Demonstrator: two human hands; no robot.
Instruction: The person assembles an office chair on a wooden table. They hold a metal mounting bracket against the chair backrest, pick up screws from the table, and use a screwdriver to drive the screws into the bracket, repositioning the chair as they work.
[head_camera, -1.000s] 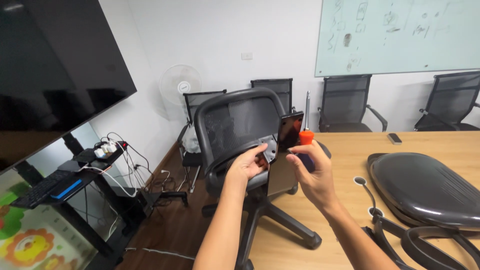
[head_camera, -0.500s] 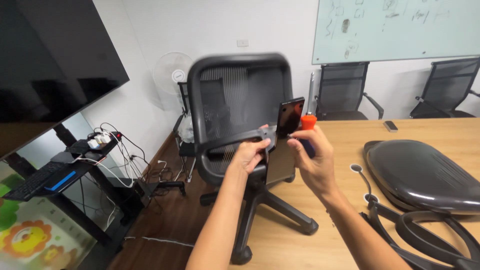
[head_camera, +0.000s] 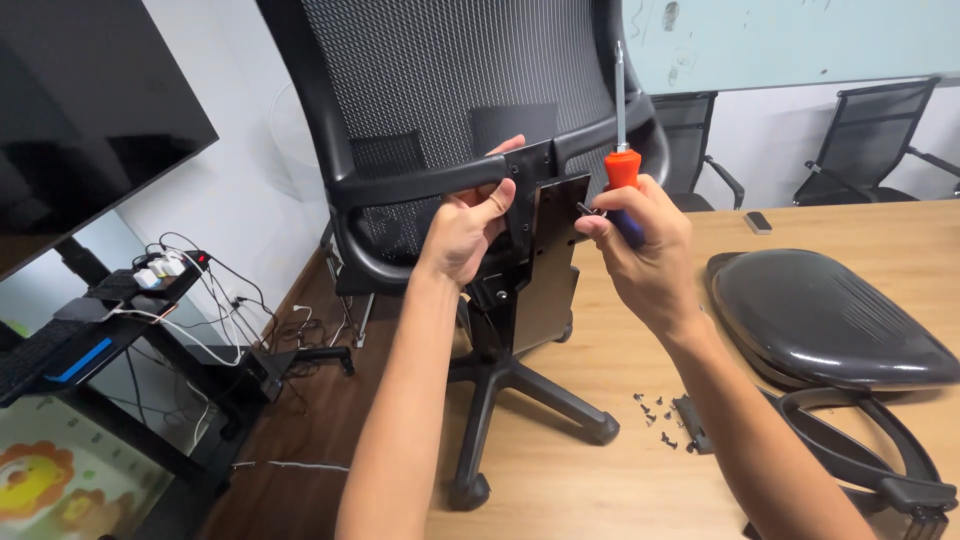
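The black metal bracket (head_camera: 548, 215) is pinched against the mesh chair back (head_camera: 450, 80) by the left hand (head_camera: 470, 225). Just right of the bracket, the right hand (head_camera: 640, 250) is closed around an orange-handled screwdriver (head_camera: 621, 150), shaft upright, with a small screw (head_camera: 588, 210) pointed at the bracket's face.

Wooden table (head_camera: 560, 470) bears seat pan (head_camera: 830, 320), armrest (head_camera: 860, 450), seemingly screws (head_camera: 655, 412).

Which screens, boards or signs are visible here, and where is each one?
Large flat black screen: upper left, on the wall side, switched off, dark and glossy.
Pale green glass whiteboard: upper right on the back wall, rectangular, with faint marks.
Small dark phone: flat on the wooden table, far right.
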